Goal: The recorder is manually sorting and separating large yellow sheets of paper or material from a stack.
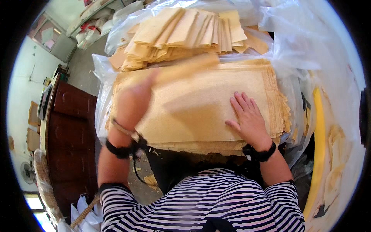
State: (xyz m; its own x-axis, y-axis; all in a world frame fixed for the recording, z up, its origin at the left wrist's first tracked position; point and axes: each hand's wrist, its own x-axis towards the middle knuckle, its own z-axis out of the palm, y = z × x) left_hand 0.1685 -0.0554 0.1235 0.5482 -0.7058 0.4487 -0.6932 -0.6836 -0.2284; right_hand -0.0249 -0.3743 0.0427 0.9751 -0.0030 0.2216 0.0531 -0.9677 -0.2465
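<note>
A wide stack of thin tan sheets (205, 116) lies in front of me, its edges ragged at the right side. My left hand (135, 96), smeared by motion, is raised above the stack's left part. It grips one end of a narrow, folded-looking tan sheet (193, 69), which slants up to the right and casts a shadow on the top sheet. My right hand (249, 118) rests palm down on the stack's right part, fingers stretched out. Both wrists wear black straps.
Beyond the stack, a pile of folded tan sheets (185, 31) lies on clear plastic film (286, 19). A dark reddish-brown wooden cabinet (73, 127) stands at the left. Along the right runs a yellow curved edge (319, 143) with tan scraps beside it. Filled bags (104, 23) sit at the far left.
</note>
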